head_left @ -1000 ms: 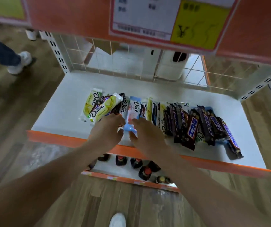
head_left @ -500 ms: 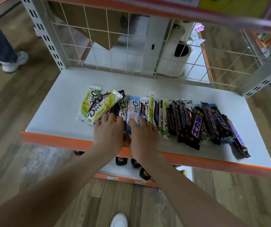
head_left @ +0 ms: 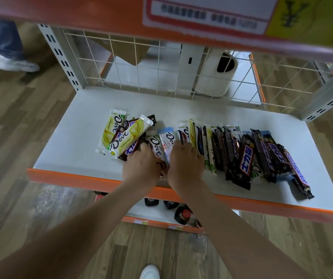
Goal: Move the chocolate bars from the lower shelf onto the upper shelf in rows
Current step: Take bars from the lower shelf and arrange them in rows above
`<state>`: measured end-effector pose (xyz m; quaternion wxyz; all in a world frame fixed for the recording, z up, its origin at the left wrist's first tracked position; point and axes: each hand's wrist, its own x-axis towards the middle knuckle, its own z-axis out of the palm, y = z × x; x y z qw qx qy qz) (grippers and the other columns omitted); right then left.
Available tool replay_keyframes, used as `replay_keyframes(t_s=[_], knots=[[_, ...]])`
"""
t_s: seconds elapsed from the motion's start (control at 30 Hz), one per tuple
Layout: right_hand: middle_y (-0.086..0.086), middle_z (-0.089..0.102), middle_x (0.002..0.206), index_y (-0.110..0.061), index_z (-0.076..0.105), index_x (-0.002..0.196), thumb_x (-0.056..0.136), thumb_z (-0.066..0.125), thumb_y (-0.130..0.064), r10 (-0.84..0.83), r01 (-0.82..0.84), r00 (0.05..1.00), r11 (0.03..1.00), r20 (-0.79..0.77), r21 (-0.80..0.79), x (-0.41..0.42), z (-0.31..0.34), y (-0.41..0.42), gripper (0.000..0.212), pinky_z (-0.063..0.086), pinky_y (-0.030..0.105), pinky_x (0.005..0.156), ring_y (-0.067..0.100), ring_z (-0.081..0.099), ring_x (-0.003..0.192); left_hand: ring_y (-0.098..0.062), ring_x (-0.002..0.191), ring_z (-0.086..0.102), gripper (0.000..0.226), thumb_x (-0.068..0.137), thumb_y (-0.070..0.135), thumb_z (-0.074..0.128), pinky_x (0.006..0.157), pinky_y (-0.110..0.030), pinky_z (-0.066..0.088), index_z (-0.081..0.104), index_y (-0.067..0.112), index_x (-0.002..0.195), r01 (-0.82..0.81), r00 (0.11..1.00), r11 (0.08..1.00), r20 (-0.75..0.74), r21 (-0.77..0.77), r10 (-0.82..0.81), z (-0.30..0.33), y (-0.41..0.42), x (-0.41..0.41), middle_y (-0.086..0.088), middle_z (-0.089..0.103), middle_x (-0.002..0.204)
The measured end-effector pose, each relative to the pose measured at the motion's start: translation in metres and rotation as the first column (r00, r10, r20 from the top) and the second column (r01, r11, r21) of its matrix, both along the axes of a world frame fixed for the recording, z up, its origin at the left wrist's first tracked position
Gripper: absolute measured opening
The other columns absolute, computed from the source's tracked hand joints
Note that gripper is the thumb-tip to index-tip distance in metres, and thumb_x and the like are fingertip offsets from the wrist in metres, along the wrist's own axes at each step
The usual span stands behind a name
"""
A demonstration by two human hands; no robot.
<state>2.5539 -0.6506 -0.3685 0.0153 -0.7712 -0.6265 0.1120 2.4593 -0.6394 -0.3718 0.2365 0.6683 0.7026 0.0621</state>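
Observation:
A row of chocolate bars lies on the white shelf (head_left: pixel 77 150) with an orange front edge. At the left, yellow Dove bars (head_left: pixel 111 131) overlap a dark Snickers bar. In the middle lie a white Dove bar (head_left: pixel 155 144) and a light-blue Dove bar (head_left: pixel 166 137). Dark Snickers bars (head_left: pixel 246 160) are packed at the right. My left hand (head_left: pixel 141 166) rests on the near ends of the bars left of the light-blue one. My right hand (head_left: pixel 185 164) lies beside it, fingers pressing on the bars to the right. The orange upper shelf edge (head_left: pixel 81 11) spans the top of the view.
A wire grid (head_left: pixel 125 63) backs the shelf, with a white cylindrical bin (head_left: pixel 216 77) behind it. Dark bottles (head_left: pixel 182 215) stand on a lower shelf under my wrists. Another person's leg and white shoe (head_left: pixel 16 64) are at the far left. A price label (head_left: pixel 212 13) hangs above.
A second ago both hands held the light-blue Dove bar near the front edge. It now lies in the row, and both hands have moved forward onto the bars.

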Motion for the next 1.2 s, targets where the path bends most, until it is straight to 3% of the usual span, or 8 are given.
replay_keyframes(t_s=[0.13, 0.5, 0.57, 0.8, 0.9, 1.0, 1.1, 1.2], knots=[[0.015, 0.043, 0.131, -0.007, 0.030, 0.134, 0.077, 0.072, -0.018, -0.039, 0.033, 0.997, 0.995, -0.067, -0.091, 0.005, 0.002, 0.005, 0.072, 0.034, 0.038, 0.103, 0.030, 0.040, 0.124, -0.023, 0.072, 0.044, 0.039, 0.078, 0.024, 0.072, 0.053, -0.029, 0.031, 0.037, 0.008, 0.085, -0.160, 0.976, 0.984, 0.140, -0.075, 0.169, -0.002, 0.002, -0.002, 0.000, 0.045, 0.069], [0.009, 0.058, 0.117, -0.005, 0.040, 0.123, 0.083, 0.062, -0.036, 0.017, -0.012, 0.981, 1.000, -0.193, 0.024, 0.016, 0.007, 0.001, 0.055, 0.045, 0.038, 0.088, 0.027, 0.055, 0.109, -0.013, 0.050, 0.043, 0.019, 0.085, 0.022, 0.064, 0.047, -0.023, 0.030, 0.069, 0.008, 0.072, -0.132, 0.914, 0.957, 0.342, -0.260, 0.219, 0.004, 0.017, 0.012, 0.000, 0.051, 0.053], [0.009, 0.059, 0.112, -0.005, 0.038, 0.123, 0.083, 0.063, -0.034, -0.005, 0.009, 0.967, 1.000, -0.255, 0.016, 0.019, 0.010, 0.003, 0.056, 0.046, 0.036, 0.077, 0.029, 0.058, 0.102, -0.017, 0.060, 0.051, 0.006, 0.082, 0.016, 0.065, 0.057, -0.025, 0.040, 0.060, 0.016, 0.080, -0.174, 0.887, 0.941, 0.368, -0.289, 0.277, 0.004, 0.018, 0.016, -0.001, 0.056, 0.063], [0.011, 0.058, 0.105, -0.004, 0.033, 0.123, 0.087, 0.055, -0.022, 0.016, -0.005, 0.964, 0.999, -0.264, 0.043, 0.032, 0.012, 0.005, 0.045, 0.047, 0.033, 0.065, 0.027, 0.060, 0.092, -0.042, 0.091, 0.063, 0.063, 0.074, -0.001, 0.071, 0.078, -0.052, 0.054, 0.028, 0.018, 0.116, -0.282, 0.602, 0.892, 0.659, -0.353, 0.451, -0.001, 0.009, 0.018, -0.022, 0.058, 0.107], [0.010, 0.054, 0.118, -0.007, 0.034, 0.126, 0.088, 0.057, -0.022, 0.053, -0.044, 0.974, 0.998, -0.220, 0.046, 0.038, 0.011, 0.001, 0.047, 0.047, 0.031, 0.069, 0.026, 0.057, 0.104, -0.034, 0.073, 0.068, 0.043, 0.083, 0.006, 0.064, 0.065, -0.047, 0.058, 0.035, 0.017, 0.113, -0.198, 0.753, 0.926, 0.556, -0.320, 0.353, -0.001, 0.003, 0.016, -0.017, 0.061, 0.097], [0.006, 0.051, 0.123, -0.011, 0.038, 0.127, 0.088, 0.060, -0.033, 0.088, -0.083, 0.987, 0.996, -0.136, 0.038, 0.037, 0.010, -0.001, 0.050, 0.048, 0.030, 0.075, 0.023, 0.054, 0.109, -0.026, 0.089, 0.061, 0.028, 0.088, 0.009, 0.053, 0.074, -0.039, 0.055, 0.045, 0.015, 0.114, 0.031, 0.991, 0.999, 0.128, -0.042, -0.025, 0.003, 0.002, 0.011, -0.010, 0.059, 0.106], [0.003, 0.051, 0.123, -0.013, 0.040, 0.127, 0.092, 0.052, -0.044, 0.117, -0.116, 0.993, 0.990, -0.003, 0.079, 0.038, 0.008, -0.003, 0.048, 0.044, 0.032, 0.088, 0.021, 0.051, 0.112, -0.021, 0.129, 0.031, 0.063, 0.082, 0.002, 0.057, 0.101, -0.038, 0.032, 0.035, 0.026, 0.136, 0.400, 0.897, 0.912, -0.247, 0.094, -0.368, -0.001, 0.008, 0.004, 0.002, 0.033, 0.143], [0.003, 0.050, 0.123, -0.015, 0.042, 0.125, 0.095, 0.045, -0.037, 0.116, -0.126, 0.988, 0.986, 0.099, 0.111, 0.043, 0.009, -0.003, 0.037, 0.038, 0.035, 0.093, 0.021, 0.048, 0.115, -0.016, 0.140, 0.014, 0.071, 0.086, 0.005, 0.055, 0.109, -0.039, 0.018, 0.023, 0.032, 0.143, 0.556, 0.796, 0.830, -0.315, 0.045, -0.517, -0.003, 0.016, -0.004, 0.013, 0.022, 0.151]])
